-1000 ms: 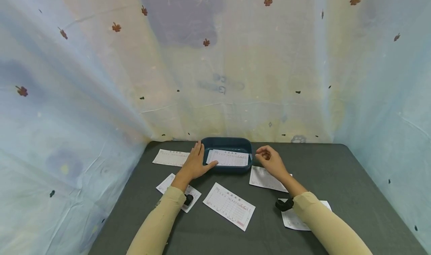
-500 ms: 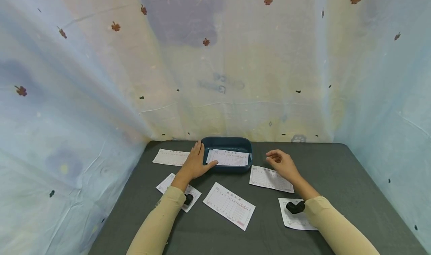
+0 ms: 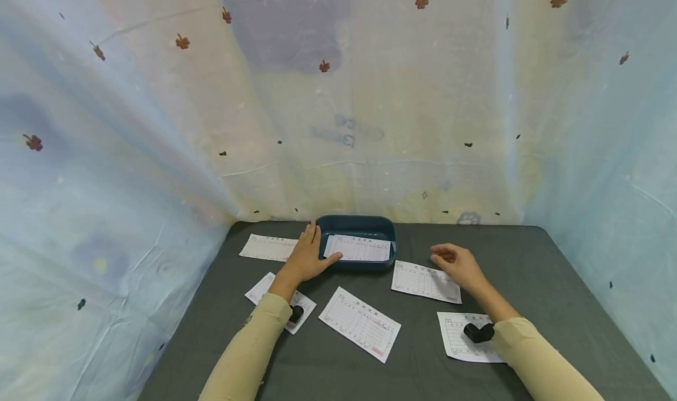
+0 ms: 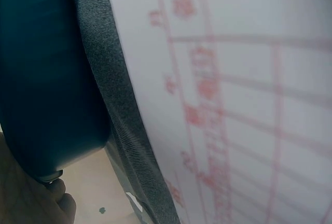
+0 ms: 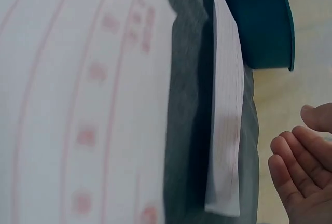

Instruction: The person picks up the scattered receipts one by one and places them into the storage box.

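Observation:
A dark teal tray (image 3: 357, 221) stands at the table's far middle with a printed form (image 3: 358, 249) lying in it. My left hand (image 3: 307, 257) rests flat against the tray's left side, fingers straight and thumb along its front rim. In the left wrist view the tray wall (image 4: 46, 79) sits beside a form (image 4: 233, 105). My right hand (image 3: 457, 263) hovers over the far right end of another form (image 3: 425, 281) right of the tray, fingers loosely curled and holding nothing. The right wrist view shows those fingers (image 5: 301, 167) apart from the tray (image 5: 259, 22).
More forms lie on the dark grey table (image 3: 529, 271): one far left (image 3: 267, 248), one near the left forearm (image 3: 261, 288), one in the front middle (image 3: 361, 323), one under the right wrist (image 3: 459, 345). Pale cloth walls (image 3: 338, 124) enclose three sides.
My right hand has drawn away from the tray's right end, moving right and toward me over the form. The left hand and the tray have stayed put.

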